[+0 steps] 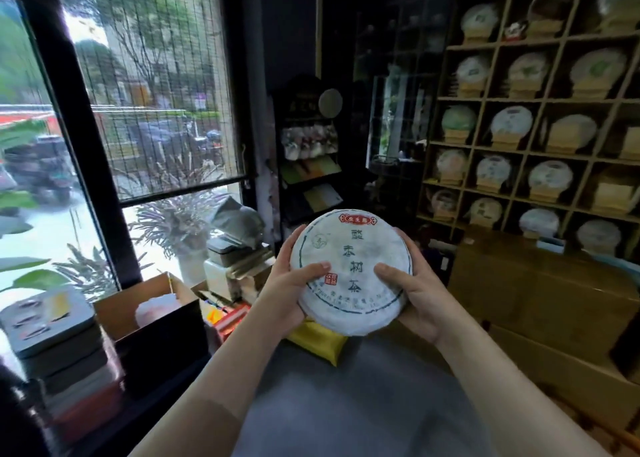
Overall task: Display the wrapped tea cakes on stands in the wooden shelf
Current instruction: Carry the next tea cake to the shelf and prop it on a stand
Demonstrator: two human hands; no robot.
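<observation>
Wrapped tea cake point(349, 273): you hold 1 round, flat disc in pale paper, face up toward you, in front of your chest and above a grey floor. Your left hand point(289, 288) cups its left edge, fingers curled behind the rim and the thumb pressed flat across the front. Your right hand point(414, 295) mirrors this on the right edge, thumb lying over the paper. Gripping at 2 opposite sides likely keeps the loose wrapper from slipping and lets you read the face before choosing a place.

The printing is partly readable: a red cartouche at the top with 3 small characters, too blurred to be sure of; a column of 4 large dark characters down the middle, which look like 酸枣树茶; a small red square seal beside them; a faint leaf emblem at upper left; and a ring of fine text along the lower rim that cannot be read.

To your right stands the wooden shelf point(485, 147), a grid of compartments. Most hold a wrapped cake leaning upright on a light wooden stand, faces outward for display. At least 1 stand point(614, 195) near the right edge appears bare. The cake in your hands is well apart from the shelf, so placing is not yet done.
</observation>
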